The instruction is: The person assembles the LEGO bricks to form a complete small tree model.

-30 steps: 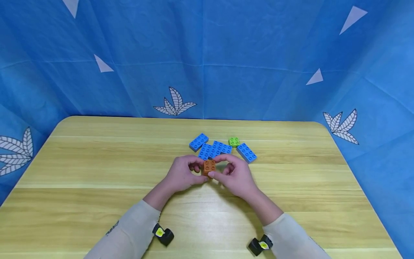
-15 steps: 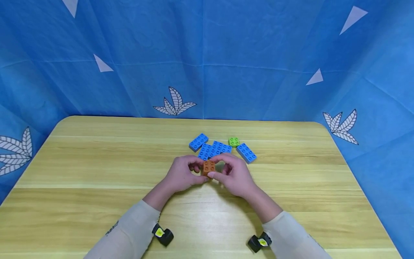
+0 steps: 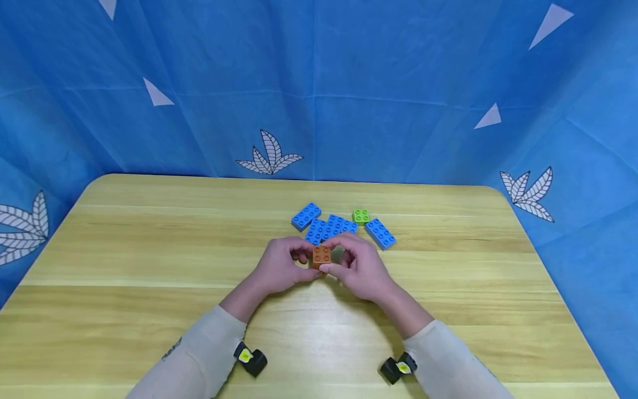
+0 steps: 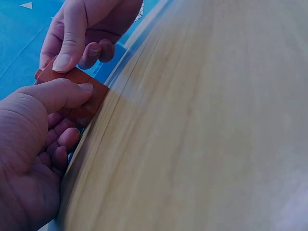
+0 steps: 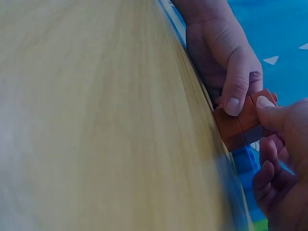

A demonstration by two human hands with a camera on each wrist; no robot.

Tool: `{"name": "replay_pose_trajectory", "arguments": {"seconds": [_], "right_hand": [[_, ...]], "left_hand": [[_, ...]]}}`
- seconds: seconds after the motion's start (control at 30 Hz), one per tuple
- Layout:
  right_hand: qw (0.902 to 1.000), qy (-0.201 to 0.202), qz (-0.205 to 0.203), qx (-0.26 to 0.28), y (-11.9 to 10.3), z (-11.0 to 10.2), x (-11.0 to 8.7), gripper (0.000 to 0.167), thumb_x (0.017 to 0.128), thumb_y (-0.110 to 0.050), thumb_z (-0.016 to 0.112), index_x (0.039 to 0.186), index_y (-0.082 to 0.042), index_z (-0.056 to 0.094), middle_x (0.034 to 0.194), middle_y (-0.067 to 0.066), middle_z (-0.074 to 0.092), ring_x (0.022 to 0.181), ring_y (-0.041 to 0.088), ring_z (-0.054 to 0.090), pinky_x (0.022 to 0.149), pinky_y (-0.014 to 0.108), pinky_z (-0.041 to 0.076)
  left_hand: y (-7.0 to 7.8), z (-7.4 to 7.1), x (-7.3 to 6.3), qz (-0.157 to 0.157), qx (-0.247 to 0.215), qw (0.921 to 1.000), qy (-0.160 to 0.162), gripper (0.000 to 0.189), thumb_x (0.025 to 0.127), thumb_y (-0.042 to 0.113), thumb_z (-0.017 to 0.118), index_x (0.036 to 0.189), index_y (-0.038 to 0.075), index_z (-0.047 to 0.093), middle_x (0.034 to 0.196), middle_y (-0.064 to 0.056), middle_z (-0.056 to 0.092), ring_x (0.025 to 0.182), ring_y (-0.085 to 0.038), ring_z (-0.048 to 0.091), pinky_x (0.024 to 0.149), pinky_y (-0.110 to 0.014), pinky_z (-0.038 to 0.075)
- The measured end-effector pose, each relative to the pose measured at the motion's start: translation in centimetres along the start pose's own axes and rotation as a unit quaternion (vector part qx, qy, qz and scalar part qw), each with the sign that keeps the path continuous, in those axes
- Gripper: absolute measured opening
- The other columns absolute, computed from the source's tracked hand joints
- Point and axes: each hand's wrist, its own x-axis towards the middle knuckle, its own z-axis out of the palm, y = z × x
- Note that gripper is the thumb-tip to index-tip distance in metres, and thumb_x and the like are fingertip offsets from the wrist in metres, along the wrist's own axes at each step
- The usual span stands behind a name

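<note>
Two square orange-brown toy bricks are stacked one on the other at the table's middle in the head view, with studs up. My left hand (image 3: 282, 266) pinches the lower brick (image 5: 230, 131), its thumb across the near side. The upper brick (image 3: 322, 254) is pinched by my right hand (image 3: 361, 269), between thumb and forefinger. A seam between the two bricks shows in both wrist views. Beyond my fingers, close to the stack, lies a blue brick (image 3: 316, 231) with two rows of studs. The far side of the stack is hidden by my hands.
More blue bricks lie behind the hands: one at the back left (image 3: 306, 216), an overlapping pair (image 3: 335, 226) in the middle, and one at the right (image 3: 380, 234). A small green brick (image 3: 361, 216) stands near them. A blue cloth (image 3: 389, 138) hangs behind the wooden table (image 3: 164, 238).
Both hands keep their hold on the orange-brown bricks and hardly move. The head view has tilted slightly, so the table edge appears a little higher. The loose bricks stay in place.
</note>
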Motion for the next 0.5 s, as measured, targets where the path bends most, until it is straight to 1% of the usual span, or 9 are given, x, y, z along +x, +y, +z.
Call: {"name": "replay_pose_trajectory", "arguments": {"seconds": [0.27,0.4,0.5], "right_hand": [[0.9999,0.002,-0.007,0.012,0.14,0.21,0.06,0.027,0.084,-0.013,0.083,0.107,-0.02,0.071,0.095,-0.007,0.063,0.055,0.015,0.049,0.047,0.028,0.042],[0.9998,0.004,0.004,0.021,0.4,0.38,-0.2,0.029,0.085,-0.012,0.082,0.11,-0.02,0.07,0.096,-0.006,0.063,0.058,0.016,0.051,0.05,0.029,0.045],[0.9989,0.016,0.014,0.041,0.7,0.71,-0.53,0.031,0.084,-0.01,0.083,0.111,-0.017,0.07,0.097,-0.004,0.063,0.061,0.017,0.053,0.052,0.028,0.046]], "left_hand": [[0.17,-0.32,0.02,0.009,0.008,0.9999,-0.001,0.034,0.072,0.016,0.092,0.102,0.009,0.076,0.085,0.003,0.065,0.078,-0.018,0.058,0.07,-0.033,0.052],[0.28,-0.25,-0.02,0.007,0.012,0.9999,-0.004,0.034,0.072,0.016,0.092,0.102,0.009,0.076,0.086,0.004,0.064,0.079,-0.017,0.058,0.071,-0.032,0.052],[0.3,-0.22,-0.11,0.002,0.014,0.9999,-0.007,0.035,0.072,0.014,0.092,0.102,0.009,0.076,0.087,0.004,0.064,0.08,-0.017,0.059,0.072,-0.032,0.052]]}}
